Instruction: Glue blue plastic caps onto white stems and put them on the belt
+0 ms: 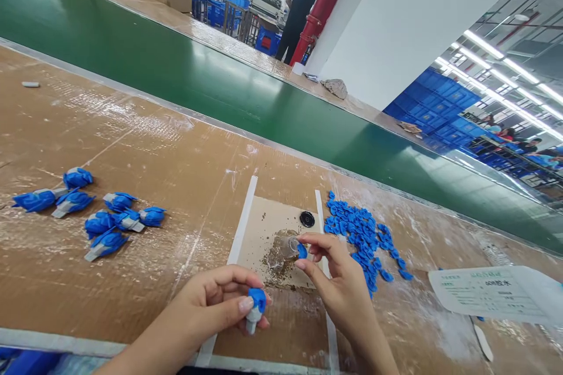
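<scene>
The left hand (220, 304) is clenched on a blue-and-white plastic part (255, 309) near the worktop's (132, 129) front edge; the right hand (338, 275) pinches a small blue piece (302, 251) at a clear plastic cup (288, 247), just beside a heap of blue pieces (363, 240).

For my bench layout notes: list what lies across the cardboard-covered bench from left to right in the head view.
blue-and-white plastic parts → left hand → black round piece → heap of blue caps → printed paper sheet

Left hand (211, 304) grips blue-capped part (256, 308); right hand (338, 281) pinches blue piece (302, 251).
</scene>
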{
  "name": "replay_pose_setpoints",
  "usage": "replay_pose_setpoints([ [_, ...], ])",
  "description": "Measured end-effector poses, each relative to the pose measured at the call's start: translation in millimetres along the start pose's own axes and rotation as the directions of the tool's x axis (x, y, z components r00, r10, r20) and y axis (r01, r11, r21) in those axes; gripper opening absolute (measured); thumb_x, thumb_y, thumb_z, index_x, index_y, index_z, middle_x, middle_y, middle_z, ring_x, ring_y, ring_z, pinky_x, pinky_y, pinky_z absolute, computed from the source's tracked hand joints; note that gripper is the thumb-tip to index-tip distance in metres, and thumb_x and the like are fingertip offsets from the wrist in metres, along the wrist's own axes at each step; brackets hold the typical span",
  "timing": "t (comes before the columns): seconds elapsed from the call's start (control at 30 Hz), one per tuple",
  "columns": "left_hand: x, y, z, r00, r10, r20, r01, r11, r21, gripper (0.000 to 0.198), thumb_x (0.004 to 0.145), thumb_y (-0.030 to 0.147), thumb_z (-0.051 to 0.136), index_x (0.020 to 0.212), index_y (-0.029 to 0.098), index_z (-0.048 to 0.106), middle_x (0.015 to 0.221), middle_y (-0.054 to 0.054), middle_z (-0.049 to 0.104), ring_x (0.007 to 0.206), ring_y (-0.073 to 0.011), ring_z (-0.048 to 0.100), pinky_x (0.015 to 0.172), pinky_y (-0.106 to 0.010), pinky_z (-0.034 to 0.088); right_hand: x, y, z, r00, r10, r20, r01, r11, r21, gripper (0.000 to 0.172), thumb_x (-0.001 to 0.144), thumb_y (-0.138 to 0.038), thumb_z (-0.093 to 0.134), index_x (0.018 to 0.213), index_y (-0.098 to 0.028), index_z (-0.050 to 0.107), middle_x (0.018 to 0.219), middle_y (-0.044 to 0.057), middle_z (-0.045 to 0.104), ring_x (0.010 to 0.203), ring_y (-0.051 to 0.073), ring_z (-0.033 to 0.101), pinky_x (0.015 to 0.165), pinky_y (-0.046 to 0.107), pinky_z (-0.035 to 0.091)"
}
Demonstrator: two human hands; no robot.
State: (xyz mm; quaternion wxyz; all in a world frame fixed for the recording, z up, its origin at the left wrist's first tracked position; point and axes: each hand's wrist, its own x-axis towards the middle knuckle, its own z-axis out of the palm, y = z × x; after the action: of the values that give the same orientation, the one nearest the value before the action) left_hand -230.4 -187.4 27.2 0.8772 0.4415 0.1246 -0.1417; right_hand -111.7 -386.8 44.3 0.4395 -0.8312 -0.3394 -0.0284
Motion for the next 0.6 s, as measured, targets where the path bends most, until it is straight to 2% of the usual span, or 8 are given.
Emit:
replay_pose_setpoints([
  [0.13,-6.1,2.6,2.5,0.999,-0.037,-0.022,0.036,0.998,-0.052,0.034,0.071,0.04,0.084,0.091,0.018,0.069,0.089,-0.005,0.074,0.078,-0.0163,0.071,0.067,-0.023,0.05,7.8,0.5,3.9,0.998,-0.055,0.023,0.057,0.995,-0.084,0.025,0.088,-0.018,0.064,0.111,-0.027,0.062,0.088,-0.001,0.063,0.077,0.014,0.057,0.073,0.024,0.048],
  [0.23,-5.7,-3.3,-1.9,1.0,0.004,0.001,-0.004,0.999,-0.042,0.03,0.075,0.038,0.081,0.094,0.019,0.069,0.089,-0.004,0.073,0.081,-0.0163,0.07,0.069,-0.024,0.05,7.8,-0.4,4.0,0.998,-0.055,0.034,0.058,0.995,-0.083,0.021,0.088,-0.019,0.064,0.108,-0.025,0.064,0.088,0.001,0.064,0.076,0.016,0.058,0.072,0.026,0.049],
  [0.3,-3.8,-9.0,-5.5,0.999,0.043,0.02,-0.042,0.998,-0.037,0.028,0.077,0.037,0.079,0.096,0.02,0.068,0.088,-0.004,0.073,0.082,-0.0155,0.069,0.071,-0.024,0.05,5.1,-3.9,4.2,0.999,-0.019,0.046,0.019,1.0,-0.012,0.021,0.087,-0.021,0.066,0.107,-0.025,0.065,0.088,0.001,0.066,0.075,0.016,0.058,0.072,0.027,0.05],
  [0.37,-2.5,-12.6,-7.3,0.997,0.07,0.026,-0.07,0.997,-0.034,0.027,0.079,0.037,0.078,0.097,0.02,0.067,0.085,-0.004,0.073,0.081,-0.0147,0.069,0.071,-0.023,0.05,0.3,-9.4,5.2,0.998,0.049,0.04,-0.055,0.987,0.154,0.021,0.085,-0.024,0.07,0.105,-0.026,0.067,0.092,0.002,0.069,0.075,0.016,0.06,0.07,0.026,0.051],
  [0.43,-2.4,-13.1,-6.7,0.996,0.091,0.004,-0.091,0.995,-0.047,0.027,0.08,0.036,0.078,0.098,0.02,0.066,0.083,-0.002,0.07,0.079,-0.0146,0.069,0.069,-0.022,0.05,-6.2,-16.5,8.3,0.989,0.142,0.029,-0.143,0.913,0.381,0.021,0.081,-0.027,0.076,0.101,-0.028,0.068,0.098,0.002,0.071,0.076,0.015,0.061,0.068,0.025,0.052],
  [0.53,-3.5,-11.0,-4.1,0.994,0.112,-0.013,-0.112,0.989,-0.1,0.033,0.08,0.032,0.078,0.107,0.023,0.061,0.088,0.001,0.065,0.083,-0.0165,0.071,0.068,-0.023,0.05,-17.1,-28.6,18.3,0.967,0.25,0.056,-0.221,0.704,0.675,0.025,0.077,-0.032,0.082,0.097,-0.029,0.068,0.099,0.002,0.072,0.081,0.015,0.064,0.069,0.023,0.054],
  [0.6,-3.9,-10.8,-3.4,0.991,0.135,0.019,-0.131,0.984,-0.124,0.038,0.08,0.03,0.078,0.112,0.025,0.058,0.092,0.002,0.063,0.086,-0.0179,0.071,0.069,-0.024,0.05,-24.0,-36.3,28.1,0.953,0.287,0.101,-0.253,0.561,0.788,0.027,0.074,-0.036,0.084,0.095,-0.029,0.068,0.097,0.003,0.072,0.083,0.017,0.065,0.07,0.024,0.055],
])
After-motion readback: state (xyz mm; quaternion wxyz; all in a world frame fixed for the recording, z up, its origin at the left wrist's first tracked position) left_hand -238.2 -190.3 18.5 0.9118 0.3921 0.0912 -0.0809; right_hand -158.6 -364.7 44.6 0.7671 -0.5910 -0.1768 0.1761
